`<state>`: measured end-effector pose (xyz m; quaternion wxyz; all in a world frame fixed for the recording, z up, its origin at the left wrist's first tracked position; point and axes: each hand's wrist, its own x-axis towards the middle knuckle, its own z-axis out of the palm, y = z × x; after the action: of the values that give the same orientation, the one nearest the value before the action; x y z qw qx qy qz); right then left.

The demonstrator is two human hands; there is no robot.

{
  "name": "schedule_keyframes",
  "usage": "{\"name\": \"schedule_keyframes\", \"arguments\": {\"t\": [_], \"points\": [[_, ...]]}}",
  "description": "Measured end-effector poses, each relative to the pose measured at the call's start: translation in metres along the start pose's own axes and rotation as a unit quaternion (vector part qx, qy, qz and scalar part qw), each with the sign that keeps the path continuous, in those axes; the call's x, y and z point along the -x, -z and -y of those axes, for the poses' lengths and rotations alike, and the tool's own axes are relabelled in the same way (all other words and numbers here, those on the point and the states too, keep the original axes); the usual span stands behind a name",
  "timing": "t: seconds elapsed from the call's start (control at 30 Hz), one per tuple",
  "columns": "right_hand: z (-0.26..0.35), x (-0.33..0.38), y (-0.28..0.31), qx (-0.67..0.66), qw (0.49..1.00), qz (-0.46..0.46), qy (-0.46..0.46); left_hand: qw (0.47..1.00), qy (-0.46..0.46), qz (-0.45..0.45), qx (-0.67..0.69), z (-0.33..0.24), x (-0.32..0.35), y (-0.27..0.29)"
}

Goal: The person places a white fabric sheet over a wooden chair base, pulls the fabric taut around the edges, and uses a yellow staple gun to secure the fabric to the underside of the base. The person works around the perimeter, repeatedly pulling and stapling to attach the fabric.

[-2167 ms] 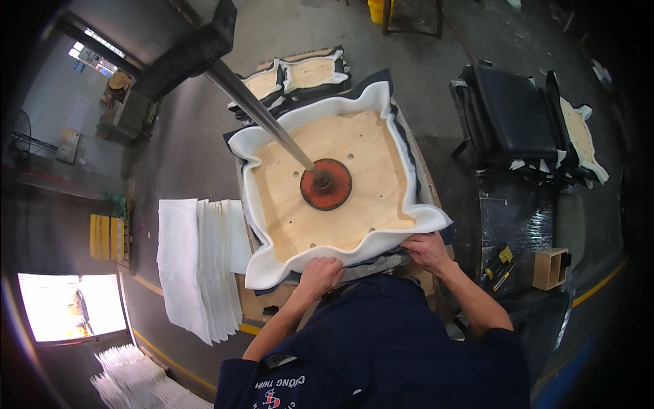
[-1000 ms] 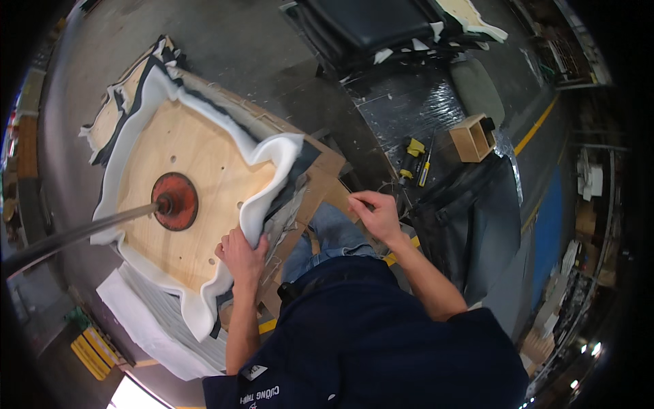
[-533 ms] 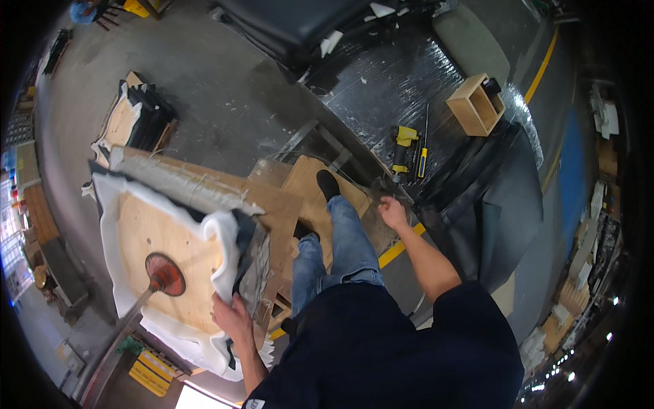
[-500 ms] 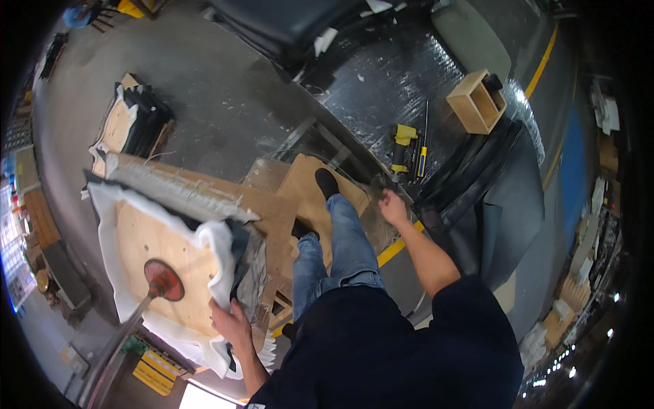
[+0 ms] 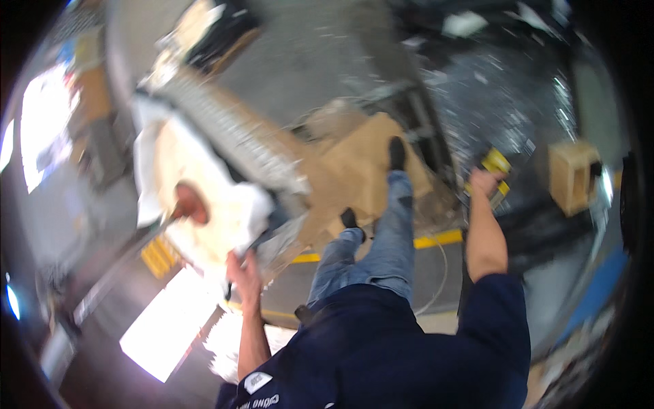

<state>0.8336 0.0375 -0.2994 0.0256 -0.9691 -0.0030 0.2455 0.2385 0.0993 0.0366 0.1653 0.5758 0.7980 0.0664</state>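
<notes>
At the left stands a wooden panel (image 5: 167,153) with white padding (image 5: 248,211) wrapped over its edges and dark cover material along its far side. A round red pad (image 5: 192,202) on a metal rod presses on the panel's face. My left hand (image 5: 244,271) is closed on the padded edge nearest me. On the right, my arm is stretched forward and my right hand (image 5: 484,182) is closed round a yellow and black air stapler (image 5: 497,162) lying on the dark plastic-covered surface. Motion blur softens the fingers, and the stapler's handle is mostly hidden under my hand.
An open wooden box (image 5: 571,178) stands right of the stapler. Brown cardboard (image 5: 371,153) lies under my feet. Several dark-covered panels (image 5: 221,34) are stacked at the far left. A thin hose (image 5: 444,273) curves over the floor by a yellow line (image 5: 436,239).
My view has swung, so the scene sits differently in the picture. My right hand has moved from beside the surface's edge forward onto the stapler. My left hand stays at the panel's edge.
</notes>
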Motion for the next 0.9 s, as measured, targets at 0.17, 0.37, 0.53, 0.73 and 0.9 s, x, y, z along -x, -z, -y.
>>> {"name": "schedule_keyframes", "arguments": {"t": [0.17, 0.37, 0.53, 0.73, 0.9], "points": [[-0.054, -0.03, -0.014, -0.063, 0.978, -0.029, 0.199, 0.999, 0.007, -0.048, -0.023, -0.019, 0.005, -0.004], [-0.05, 0.034, 0.039, -0.29, 0.921, 0.158, 0.206, 0.99, -0.051, -0.13, -0.034, -0.022, 0.006, -0.01], [-0.022, 0.122, 0.089, -0.363, 0.844, 0.259, 0.299, 0.987, -0.106, -0.116, 0.016, -0.006, -0.005, -0.009], [0.024, 0.261, 0.165, -0.299, 0.783, 0.383, 0.388, 0.977, -0.197, -0.066, 0.05, 0.023, -0.023, -0.003], [0.056, 0.366, 0.192, -0.067, 0.78, 0.417, 0.462, 0.968, -0.249, -0.039, 0.02, 0.035, -0.036, 0.0]]}}
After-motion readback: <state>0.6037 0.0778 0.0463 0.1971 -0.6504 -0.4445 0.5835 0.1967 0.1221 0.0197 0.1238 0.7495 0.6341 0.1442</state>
